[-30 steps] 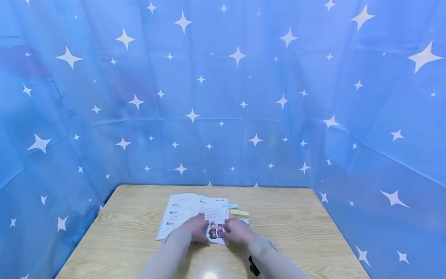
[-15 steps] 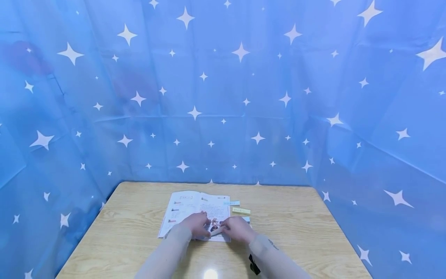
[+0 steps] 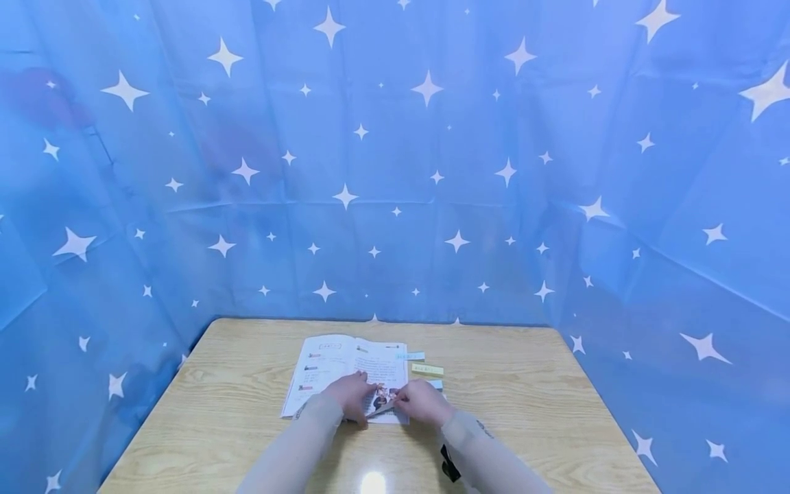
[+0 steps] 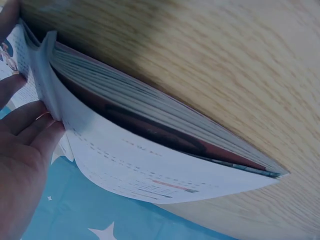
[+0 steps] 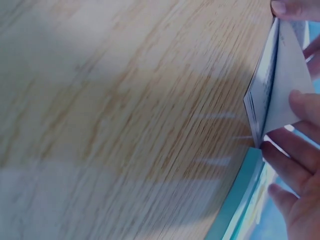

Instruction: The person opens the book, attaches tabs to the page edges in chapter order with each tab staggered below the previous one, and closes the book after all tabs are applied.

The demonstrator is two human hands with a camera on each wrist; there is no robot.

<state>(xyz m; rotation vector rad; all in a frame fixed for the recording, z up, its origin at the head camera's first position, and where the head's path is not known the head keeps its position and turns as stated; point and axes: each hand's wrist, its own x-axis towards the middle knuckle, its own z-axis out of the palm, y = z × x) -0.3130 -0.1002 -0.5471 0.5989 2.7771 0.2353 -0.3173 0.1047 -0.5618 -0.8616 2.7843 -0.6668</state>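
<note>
An open book [image 3: 327, 363] with printed text and cartoon figures lies on the wooden table. My left hand [image 3: 350, 394] presses near its middle fold, fingers extended over the paper; in the left wrist view the left-hand page [image 4: 150, 170] bows up above the page stack. On the right-hand page, my right hand [image 3: 424, 403] pinches the lower corner of a leaf [image 5: 287, 75] between thumb and fingers. That lifted leaf bends upward, partly covering the printed figures.
Slim paper strips, a blue one [image 3: 412, 356] and a yellow one [image 3: 427, 370], lie along the book's right edge. Another blue strip [image 5: 237, 195] is close to my right hand. Starred blue cloth [image 3: 395, 158] stands around the wooden table [image 3: 506, 398].
The right hand has taken hold of the right page's lower corner and lifted it, curling it toward the left. My left hand stays on the book near the fold.
</note>
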